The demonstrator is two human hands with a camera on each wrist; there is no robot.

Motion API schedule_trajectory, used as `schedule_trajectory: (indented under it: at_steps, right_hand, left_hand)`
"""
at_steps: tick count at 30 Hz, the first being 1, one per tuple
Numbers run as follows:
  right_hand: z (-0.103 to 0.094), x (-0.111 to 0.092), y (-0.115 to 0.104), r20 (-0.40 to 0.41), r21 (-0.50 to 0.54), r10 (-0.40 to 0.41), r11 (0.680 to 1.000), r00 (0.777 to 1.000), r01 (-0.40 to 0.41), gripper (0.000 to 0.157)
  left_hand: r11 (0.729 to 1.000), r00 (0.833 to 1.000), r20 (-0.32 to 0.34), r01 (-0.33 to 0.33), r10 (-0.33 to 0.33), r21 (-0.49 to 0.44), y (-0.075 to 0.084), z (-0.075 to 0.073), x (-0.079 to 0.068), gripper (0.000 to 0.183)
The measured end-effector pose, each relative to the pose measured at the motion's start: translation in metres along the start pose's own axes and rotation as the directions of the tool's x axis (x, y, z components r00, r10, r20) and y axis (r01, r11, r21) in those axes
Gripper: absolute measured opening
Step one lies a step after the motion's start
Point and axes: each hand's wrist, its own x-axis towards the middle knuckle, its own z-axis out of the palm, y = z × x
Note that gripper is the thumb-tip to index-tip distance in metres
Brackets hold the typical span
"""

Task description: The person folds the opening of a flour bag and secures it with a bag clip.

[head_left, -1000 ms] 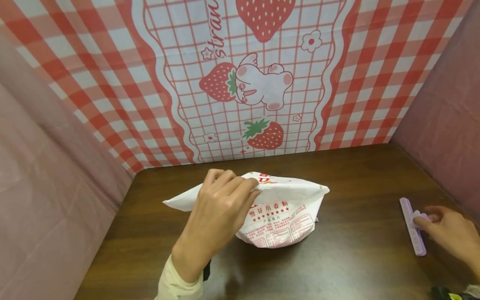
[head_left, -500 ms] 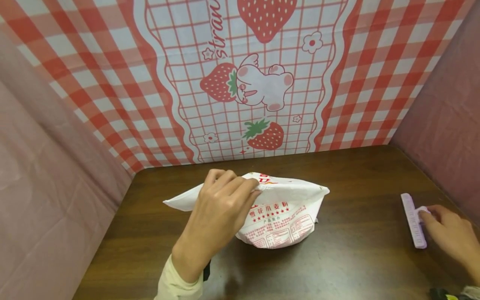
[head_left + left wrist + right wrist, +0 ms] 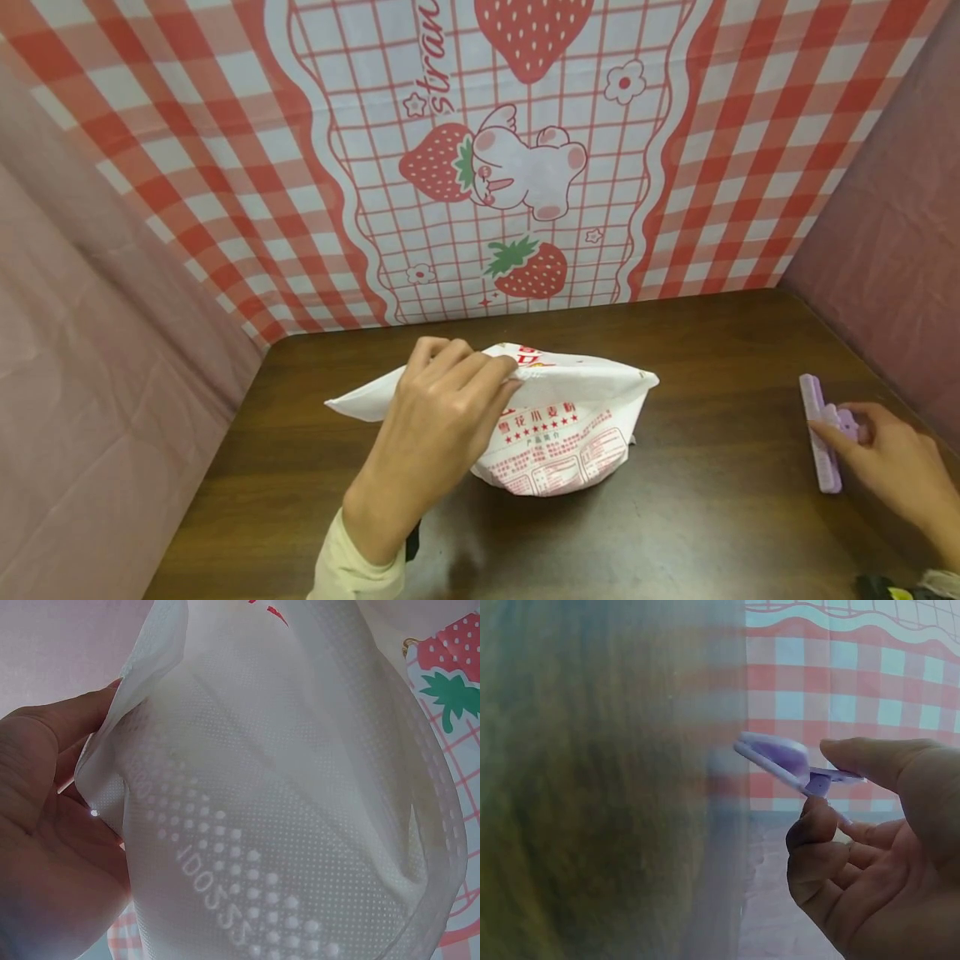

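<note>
A white flour bag (image 3: 570, 442) with red printing stands in the middle of the table. My left hand (image 3: 450, 408) grips its folded top edge. In the left wrist view, the thumb and fingers of the left hand (image 3: 60, 787) pinch the edge of the white bag (image 3: 247, 787), whose dotted surface hides the fingertips. Over at the right, my right hand (image 3: 892, 458) holds a purple sealing clip (image 3: 813, 421) by its handle. Seen from the right wrist, the thumb lies over the handle of the clip (image 3: 772, 759), and the curled fingers support it from beneath.
The brown wooden table (image 3: 712, 517) surrounds the bag. Behind it hangs a red-and-white checked cloth (image 3: 750, 150) with strawberries. Pinkish curtains (image 3: 97, 275) close off the left side and the right side.
The purple clip has shifted slightly away from me in my right hand, and the thumb has changed its position on it. My left hand and the bag have stayed still.
</note>
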Motion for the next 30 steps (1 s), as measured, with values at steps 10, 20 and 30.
schedule_trajectory:
  at_steps: [10, 20, 30]
  right_hand:
    - [0.003, -0.001, -0.013, -0.098, 0.038, -0.078, 0.996, 0.992, 0.082, 0.042]
    - [-0.011, -0.012, -0.039, -0.169, 0.136, -0.078, 0.986, 0.983, 0.102, 0.036]
    - [-0.023, -0.008, -0.069, -0.391, 0.175, -0.353, 0.878, 0.85, 0.445, 0.022]
  left_hand:
    - [1.0, 1.0, -0.005, 0.0, 0.0, 0.004, -0.001, 0.0, -0.001, 0.008]
    - [1.0, 1.0, -0.002, -0.008, 0.008, 0.005, 0.0, 0.002, -0.001, 0.008]
    - [1.0, 1.0, 0.014, 0.0, 0.0, 0.006, -0.003, 0.0, 0.0, 0.008]
